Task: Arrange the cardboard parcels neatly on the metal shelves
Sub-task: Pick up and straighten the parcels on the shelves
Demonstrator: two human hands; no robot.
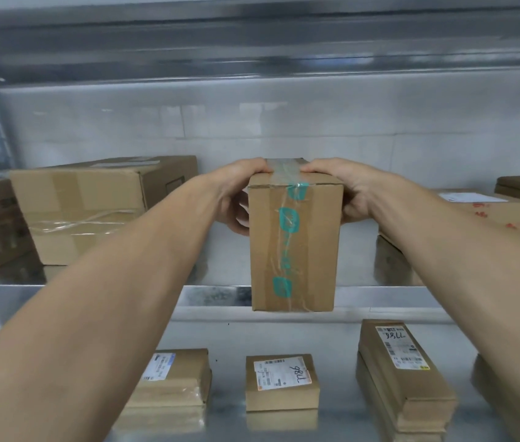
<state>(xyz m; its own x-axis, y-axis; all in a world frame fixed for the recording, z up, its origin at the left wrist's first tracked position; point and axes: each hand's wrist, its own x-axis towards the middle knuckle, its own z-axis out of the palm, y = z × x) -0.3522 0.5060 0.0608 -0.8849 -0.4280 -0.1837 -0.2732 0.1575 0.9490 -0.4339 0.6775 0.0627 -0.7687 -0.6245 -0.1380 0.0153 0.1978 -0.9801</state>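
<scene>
At the left of the upper shelf (214, 296) stand 2 large boxes (92, 205). The left hand (236, 196) curls its fingers over the top of the taped parcel (293, 247), and the right hand (352, 194) grips the opposite side likewise. The parcel is upright at the shelf's front edge. To the right lie 2 more right boxes (488, 212). Below, 3 labelled parcels (282, 382) lie on the lower shelf (341, 346).

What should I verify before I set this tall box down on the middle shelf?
1. Grip: the left hand and the right hand both hold the tall box near its top: ok.
2. Tall box upright: ok.
3. Free gap on the shelf between the large box and the red-printed parcel: ok.
4. Bottom of the tall box clears the front edge of the shelf: cannot tell.
</scene>
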